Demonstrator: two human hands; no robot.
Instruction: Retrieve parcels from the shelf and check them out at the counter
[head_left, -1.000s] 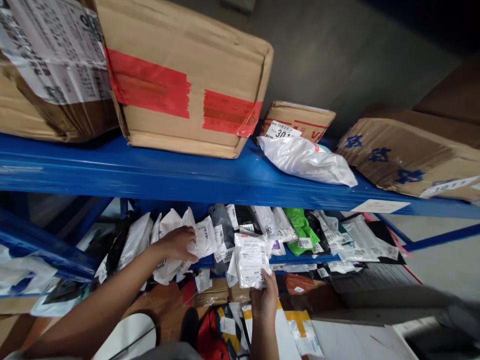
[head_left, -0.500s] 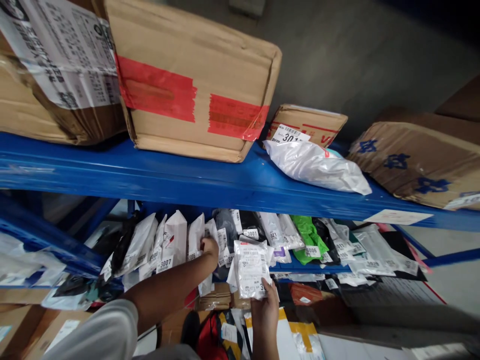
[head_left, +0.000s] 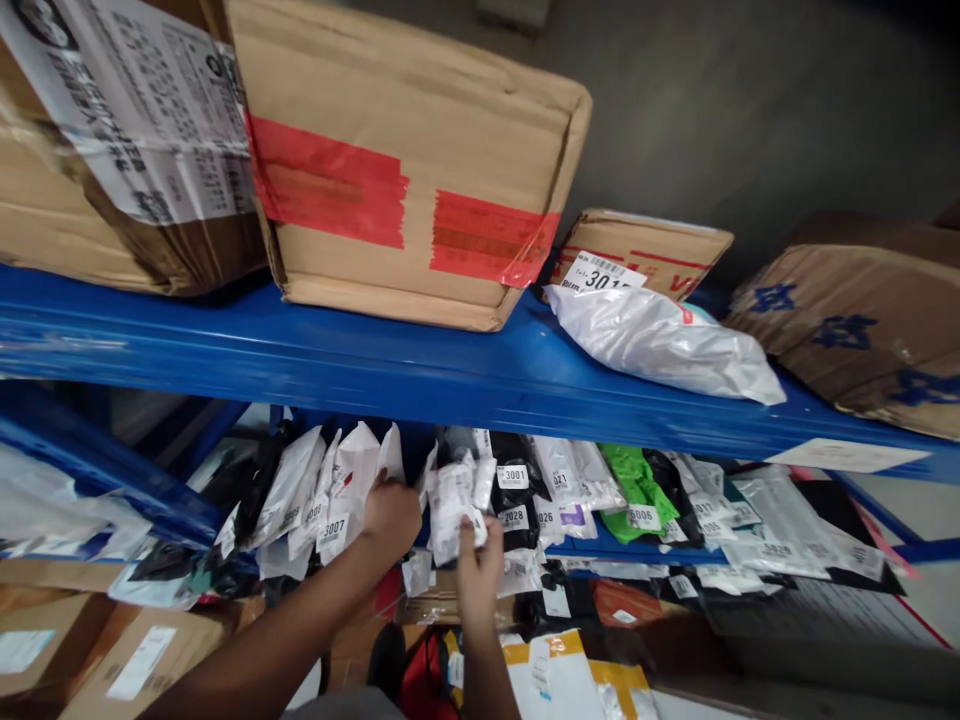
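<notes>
My right hand [head_left: 480,555] pinches a crumpled white mailer bag [head_left: 452,500] by its lower right edge, in front of the lower shelf row. My left hand [head_left: 393,515] is curled against another white mailer bag [head_left: 391,452] standing in that row; its fingertips are partly hidden. Left of it stand more white mailers, one labelled 3007 [head_left: 334,528]. On the right, beside the held bag, are black parcels, one with a 3001 label [head_left: 513,477], and then a bright green bag [head_left: 634,490].
Above runs a blue shelf beam [head_left: 420,365]. On it are a large carton with red tape [head_left: 420,130], a white plastic parcel [head_left: 660,335] and a carton with blue marks [head_left: 847,320]. Below the row lie more cartons [head_left: 154,660] and yellow-taped white packages [head_left: 555,675].
My right hand has moved left and up with the white mailer, bringing it against the row. My left hand has shifted slightly left and down along the mailers. The view has shifted a little.
</notes>
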